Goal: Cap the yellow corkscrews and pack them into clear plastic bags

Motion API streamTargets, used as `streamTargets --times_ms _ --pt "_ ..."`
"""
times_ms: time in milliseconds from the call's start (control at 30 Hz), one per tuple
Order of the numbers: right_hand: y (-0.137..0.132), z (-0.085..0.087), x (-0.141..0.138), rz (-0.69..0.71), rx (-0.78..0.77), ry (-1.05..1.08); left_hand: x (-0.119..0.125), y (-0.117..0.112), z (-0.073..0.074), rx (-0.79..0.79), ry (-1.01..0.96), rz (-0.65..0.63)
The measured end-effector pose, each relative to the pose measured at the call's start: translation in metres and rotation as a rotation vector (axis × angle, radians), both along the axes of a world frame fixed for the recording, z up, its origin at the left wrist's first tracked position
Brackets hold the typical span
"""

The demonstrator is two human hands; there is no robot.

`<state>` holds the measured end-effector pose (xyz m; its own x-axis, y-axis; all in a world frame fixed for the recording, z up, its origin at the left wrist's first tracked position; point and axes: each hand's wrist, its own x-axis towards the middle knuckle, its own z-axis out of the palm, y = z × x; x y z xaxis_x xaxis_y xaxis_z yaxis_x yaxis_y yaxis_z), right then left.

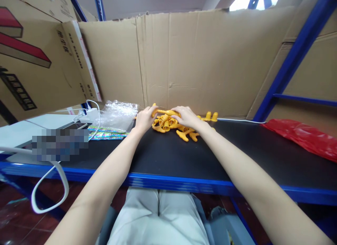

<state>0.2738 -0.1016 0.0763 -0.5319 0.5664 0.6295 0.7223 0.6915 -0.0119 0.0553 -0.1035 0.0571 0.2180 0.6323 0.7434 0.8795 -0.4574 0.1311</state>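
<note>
From the left hand (144, 119), a clear plastic bag (114, 115) lies at nine o'clock; from the right hand (186, 116), a red bag (302, 135) lies at four. Cardboard (200, 66) stands at twelve. Both hands grip a yellow stick (170, 112) between them, yellow pieces (166, 126) heaped at its six o'clock.

Red plastic (302, 137) (glossy), cardboard wall (207, 62)

Pale greyish trousers (158, 220), bare forearms (113, 164), bare left hand (144, 118), bare right hand (187, 116)
</note>
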Motion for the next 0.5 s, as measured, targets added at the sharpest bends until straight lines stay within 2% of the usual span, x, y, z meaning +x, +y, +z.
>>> streamTargets --times_ms 133,233,333,500 --pt "-0.0008 0.0023 0.0055 -0.098 0.218 -0.112 0.0081 -0.0048 -0.0011 -0.116 0.059 -0.011" --pt "-0.0019 0.0036 0.0076 -0.118 0.318 -0.167 0.0115 -0.0064 -0.0017 -0.169 0.085 -0.107" --pt "-0.0021 0.0012 0.0068 -0.114 0.3 -0.194 0.0118 -0.0062 -0.0022 -0.171 0.062 -0.191" --pt "-0.0015 -0.0047 0.003 -0.119 0.24 -0.26 0.009 -0.0038 -0.0023 -0.125 -0.003 -0.225"
